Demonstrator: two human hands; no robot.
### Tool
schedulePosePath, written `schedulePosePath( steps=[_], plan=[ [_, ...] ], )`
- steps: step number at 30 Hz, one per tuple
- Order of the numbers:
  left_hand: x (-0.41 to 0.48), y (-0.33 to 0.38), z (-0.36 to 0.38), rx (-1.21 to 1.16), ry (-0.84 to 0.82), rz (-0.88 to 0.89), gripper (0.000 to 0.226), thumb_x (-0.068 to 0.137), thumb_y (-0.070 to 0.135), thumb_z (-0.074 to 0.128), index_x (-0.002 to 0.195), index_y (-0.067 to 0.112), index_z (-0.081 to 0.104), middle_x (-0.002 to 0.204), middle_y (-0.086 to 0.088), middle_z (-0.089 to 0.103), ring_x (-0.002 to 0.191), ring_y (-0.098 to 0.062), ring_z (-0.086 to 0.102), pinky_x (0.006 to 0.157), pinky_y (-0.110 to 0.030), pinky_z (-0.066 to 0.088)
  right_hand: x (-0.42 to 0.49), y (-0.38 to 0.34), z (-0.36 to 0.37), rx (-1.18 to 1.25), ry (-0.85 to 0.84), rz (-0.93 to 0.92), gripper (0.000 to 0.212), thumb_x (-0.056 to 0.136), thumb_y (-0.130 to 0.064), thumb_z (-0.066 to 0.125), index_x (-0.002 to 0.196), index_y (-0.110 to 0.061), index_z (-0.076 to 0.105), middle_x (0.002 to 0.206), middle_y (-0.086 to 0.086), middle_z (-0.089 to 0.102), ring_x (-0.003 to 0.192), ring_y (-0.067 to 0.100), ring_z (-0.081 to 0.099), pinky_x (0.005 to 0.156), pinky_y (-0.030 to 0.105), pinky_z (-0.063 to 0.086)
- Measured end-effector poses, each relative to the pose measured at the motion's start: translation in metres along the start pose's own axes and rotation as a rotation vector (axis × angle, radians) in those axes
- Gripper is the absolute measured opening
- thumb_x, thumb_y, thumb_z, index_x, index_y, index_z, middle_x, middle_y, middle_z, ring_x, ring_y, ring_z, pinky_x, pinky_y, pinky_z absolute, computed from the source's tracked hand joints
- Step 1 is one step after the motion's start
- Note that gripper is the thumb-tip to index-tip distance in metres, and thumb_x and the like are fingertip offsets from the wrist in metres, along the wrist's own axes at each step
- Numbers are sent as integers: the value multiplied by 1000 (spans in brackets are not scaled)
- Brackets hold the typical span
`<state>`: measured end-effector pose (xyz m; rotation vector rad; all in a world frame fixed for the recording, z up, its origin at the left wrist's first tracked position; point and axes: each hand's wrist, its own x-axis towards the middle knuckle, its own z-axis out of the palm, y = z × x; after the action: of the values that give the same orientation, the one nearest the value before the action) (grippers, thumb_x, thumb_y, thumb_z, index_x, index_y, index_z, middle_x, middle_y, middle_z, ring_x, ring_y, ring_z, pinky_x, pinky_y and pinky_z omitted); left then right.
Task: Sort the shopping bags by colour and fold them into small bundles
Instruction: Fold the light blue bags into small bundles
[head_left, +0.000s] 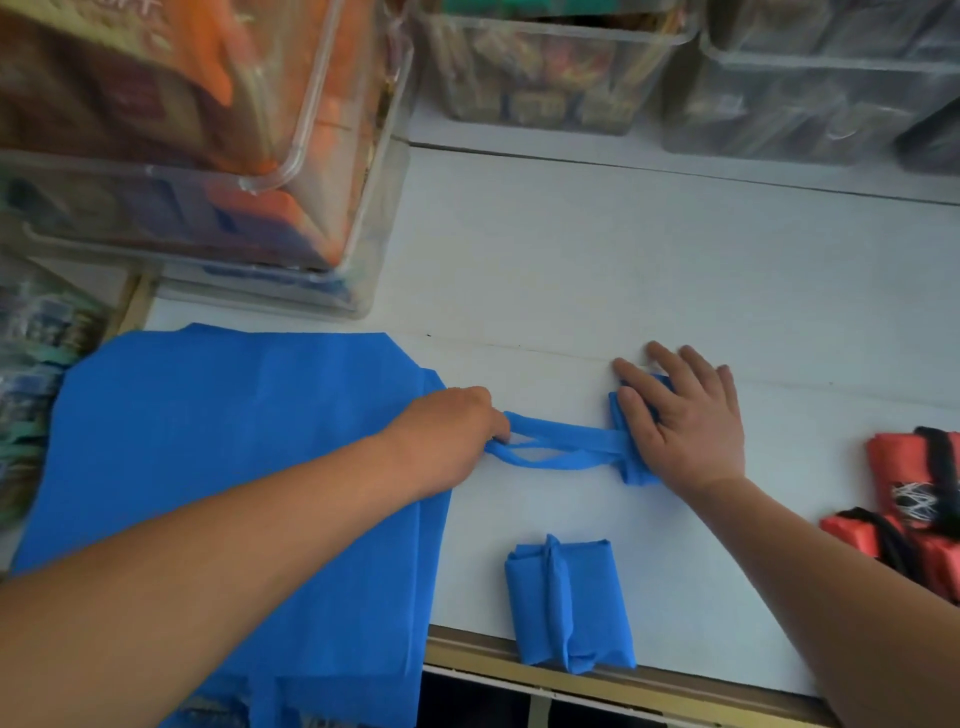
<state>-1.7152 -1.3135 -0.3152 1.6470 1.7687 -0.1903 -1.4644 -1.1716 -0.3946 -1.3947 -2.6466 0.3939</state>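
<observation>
A folded blue bag (635, 462) lies on the white table (571, 270), and my right hand (680, 415) presses flat on it with straight fingers. Its blue handles (561, 447) stretch out to the left, where my left hand (457, 431) grips their ends. A finished blue bundle (569, 608), wrapped by its handle, sits at the table's front edge. A large flat blue bag (234, 441) lies at the left under my left forearm. Red folded bundles (919, 499) with black handles rest at the right.
A clear plastic bin (249, 171) with orange and brown contents stands at the back left. More clear bins (561, 73) with packaged goods line the back. The table's wooden front edge (571, 675) runs along the bottom.
</observation>
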Motion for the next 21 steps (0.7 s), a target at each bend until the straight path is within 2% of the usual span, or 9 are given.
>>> schedulePosePath(
  steps=[2,4,8,10,12,14,17,19,21],
  plan=[
    [-1,5,-5,1,15,23,8,97,27,64,105,27,66,101,9,44,96,-18,56,73,-33,41,-1,0,0,6,4,0,44,102,-56,35,137,-46,59,151,-3,50,143,33,36,118,58,23],
    [-6,2,-11,-170,35,112,18,90,36,74,91,22,62,104,13,45,95,-9,51,80,-31,44,0,-1,0,6,5,-1,44,102,-55,36,137,-45,59,151,-3,50,143,33,36,119,59,23],
    [-24,11,-18,-572,136,254,16,88,25,79,86,20,64,136,21,48,134,1,41,110,-16,31,-1,-1,1,-20,4,-2,44,102,-55,36,137,-45,60,151,-2,50,143,34,36,119,58,23],
    [-23,22,-15,-770,143,228,12,89,20,78,93,18,67,132,15,60,133,0,50,116,-26,35,-1,-1,0,-19,4,-8,44,102,-55,36,137,-44,60,150,-1,50,142,35,37,118,58,24],
    [-16,31,-14,-946,190,182,11,91,17,76,95,15,67,111,3,72,117,-8,64,109,-38,47,-1,-1,0,-13,7,-7,44,102,-55,37,137,-43,61,150,0,51,142,35,37,118,58,24],
    [-6,38,-14,-1120,280,129,9,93,12,74,91,11,65,92,-4,72,94,-17,69,95,-38,56,0,-2,0,-10,10,-7,44,102,-54,37,137,-43,61,150,1,51,142,35,37,119,58,23],
    [11,50,-7,-1275,401,11,8,97,10,67,91,6,63,75,-5,68,71,-14,64,76,-28,57,-1,-2,0,5,1,-1,45,102,-54,35,137,-43,61,151,0,49,144,34,35,121,57,19],
    [22,57,2,-1336,471,-102,12,99,15,66,91,7,62,66,-1,60,60,-14,58,73,-35,60,-3,-3,0,23,3,-1,45,103,-54,34,137,-43,61,152,-1,48,145,33,34,122,56,17],
    [35,60,14,-1364,494,-220,18,99,21,66,89,7,61,62,-1,52,54,-16,50,65,-38,56,-4,-3,-2,50,13,5,47,103,-56,32,137,-43,61,152,-1,48,145,32,34,122,56,17]
  ],
)
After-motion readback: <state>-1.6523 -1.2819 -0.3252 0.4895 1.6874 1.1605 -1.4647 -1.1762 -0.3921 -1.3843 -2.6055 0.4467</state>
